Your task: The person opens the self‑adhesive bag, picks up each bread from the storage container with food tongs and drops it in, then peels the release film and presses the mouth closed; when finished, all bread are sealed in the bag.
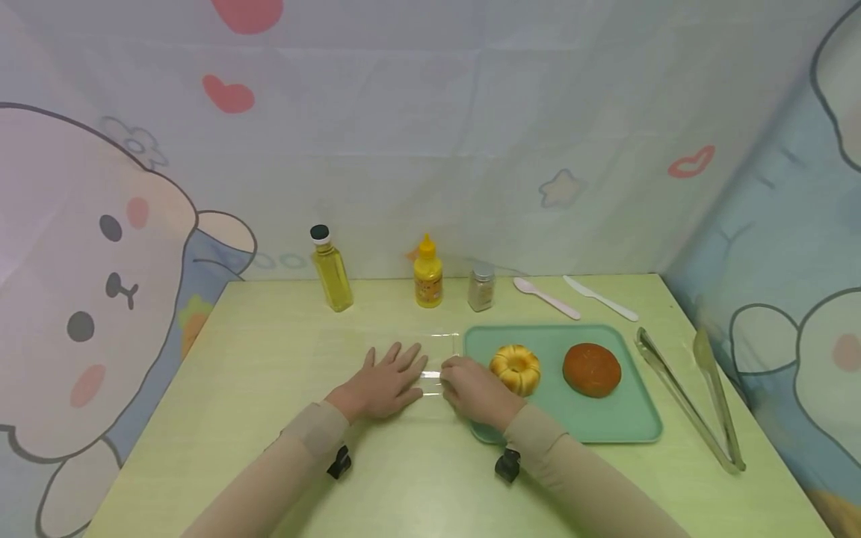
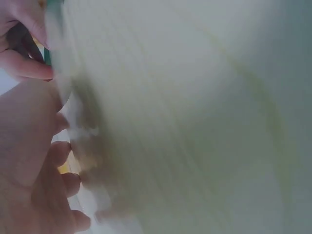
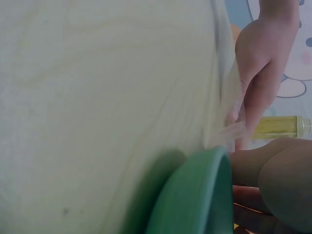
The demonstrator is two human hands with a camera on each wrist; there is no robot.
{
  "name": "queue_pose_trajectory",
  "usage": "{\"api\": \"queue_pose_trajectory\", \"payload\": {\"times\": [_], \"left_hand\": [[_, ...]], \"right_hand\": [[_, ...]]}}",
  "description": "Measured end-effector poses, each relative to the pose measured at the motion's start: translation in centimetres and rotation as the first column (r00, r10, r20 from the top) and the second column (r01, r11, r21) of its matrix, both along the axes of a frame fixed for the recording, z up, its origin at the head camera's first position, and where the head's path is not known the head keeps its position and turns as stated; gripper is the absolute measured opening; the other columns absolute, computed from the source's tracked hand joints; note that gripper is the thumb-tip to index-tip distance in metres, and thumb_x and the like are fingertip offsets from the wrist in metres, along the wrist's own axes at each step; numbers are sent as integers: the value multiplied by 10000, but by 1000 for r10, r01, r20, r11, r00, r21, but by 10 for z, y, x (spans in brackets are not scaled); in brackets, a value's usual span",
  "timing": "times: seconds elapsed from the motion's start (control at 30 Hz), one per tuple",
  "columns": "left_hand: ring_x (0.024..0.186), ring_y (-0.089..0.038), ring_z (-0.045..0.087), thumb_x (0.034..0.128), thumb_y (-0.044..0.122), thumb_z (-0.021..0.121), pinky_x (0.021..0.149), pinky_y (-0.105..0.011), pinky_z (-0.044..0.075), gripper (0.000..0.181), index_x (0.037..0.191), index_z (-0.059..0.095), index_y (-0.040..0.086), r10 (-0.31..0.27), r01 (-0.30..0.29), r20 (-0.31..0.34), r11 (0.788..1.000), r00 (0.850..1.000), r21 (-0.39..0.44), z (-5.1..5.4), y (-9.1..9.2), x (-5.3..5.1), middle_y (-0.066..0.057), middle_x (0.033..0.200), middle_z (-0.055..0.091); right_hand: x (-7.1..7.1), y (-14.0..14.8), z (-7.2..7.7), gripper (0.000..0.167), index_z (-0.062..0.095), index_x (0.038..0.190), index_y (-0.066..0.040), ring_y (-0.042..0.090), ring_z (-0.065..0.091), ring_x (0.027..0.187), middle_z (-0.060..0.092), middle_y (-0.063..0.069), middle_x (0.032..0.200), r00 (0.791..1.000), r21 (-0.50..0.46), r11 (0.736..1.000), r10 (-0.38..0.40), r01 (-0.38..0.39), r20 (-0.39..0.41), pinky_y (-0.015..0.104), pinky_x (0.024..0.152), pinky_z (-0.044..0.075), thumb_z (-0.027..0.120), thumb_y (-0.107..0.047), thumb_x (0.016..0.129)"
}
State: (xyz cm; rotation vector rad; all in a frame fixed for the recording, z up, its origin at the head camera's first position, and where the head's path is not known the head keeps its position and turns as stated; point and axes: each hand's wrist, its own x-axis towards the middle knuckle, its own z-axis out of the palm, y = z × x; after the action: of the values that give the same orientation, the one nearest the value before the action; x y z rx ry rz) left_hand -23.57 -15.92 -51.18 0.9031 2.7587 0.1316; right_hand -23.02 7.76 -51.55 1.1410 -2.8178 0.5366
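Note:
A clear, flat plastic sheet (image 1: 431, 385) with shiny edges lies on the table between my hands in the head view; whether it is a bag or a single layer I cannot tell. My left hand (image 1: 386, 381) rests palm down on its left part, fingers spread. At its right edge, my right hand (image 1: 474, 388) pinches it with curled fingers, over the left rim of the green tray (image 1: 558, 426). A translucent flap (image 3: 234, 131) of the plastic shows near the fingertips in the right wrist view. The left wrist view shows both hands partly, at its left edge.
On the tray sit a ring-shaped bread (image 1: 515, 369) and a round brown bun (image 1: 592, 370). Behind stand an oil bottle (image 1: 332, 276), a yellow squeeze bottle (image 1: 428, 280) and a shaker (image 1: 480, 290). A pink spoon (image 1: 548, 299), white knife (image 1: 601, 298) and metal tongs (image 1: 686, 403) lie rightward.

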Motion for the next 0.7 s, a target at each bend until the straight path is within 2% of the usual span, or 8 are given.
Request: {"api": "queue_pose_trajectory", "payload": {"times": [0.2, 0.43, 0.57, 0.7], "left_hand": [[1573, -437, 256, 1110, 560, 390, 1167, -789, 214, 663, 1661, 343, 193, 0, 2, -51, 1000, 999, 21, -3, -2, -2, -47, 1749, 222], [1556, -437, 301, 1134, 513, 347, 1159, -797, 215, 586, 1627, 424, 206, 26, -23, -43, 997, 999, 72, -1, -2, -3, -28, 1725, 293], [1532, -444, 348, 1126, 463, 438, 1139, -796, 262, 552, 1610, 455, 199, 11, -6, -75, 997, 997, 71, -1, -1, -4, -34, 1710, 333], [1479, -458, 430, 1089, 419, 564, 1109, -788, 325, 548, 1569, 512, 160, -1, 11, -113, 996, 994, 85, 2, -1, -7, -72, 1649, 443]], "right_hand": [[0, 0, -1, 56, 731, 926, -66, 290, 690, 1047, 721, 112, 1150, 1000, -12, 1000, 8, -8, 2, 423, 930, 587, 785, -57, 915], [1, 0, 0, 63, 750, 959, -41, 310, 691, 1065, 720, 138, 1166, 1000, 8, 1000, 10, -10, 3, 441, 952, 580, 791, -67, 920], [1, 0, 1, 73, 752, 974, -45, 306, 690, 1059, 720, 131, 1162, 1000, 10, 1000, 10, -10, -4, 439, 954, 578, 793, -71, 919], [0, 0, 2, 104, 755, 1014, -40, 308, 682, 1076, 715, 127, 1175, 1000, 11, 1000, 0, 0, 7, 440, 971, 572, 792, -90, 931]]}}
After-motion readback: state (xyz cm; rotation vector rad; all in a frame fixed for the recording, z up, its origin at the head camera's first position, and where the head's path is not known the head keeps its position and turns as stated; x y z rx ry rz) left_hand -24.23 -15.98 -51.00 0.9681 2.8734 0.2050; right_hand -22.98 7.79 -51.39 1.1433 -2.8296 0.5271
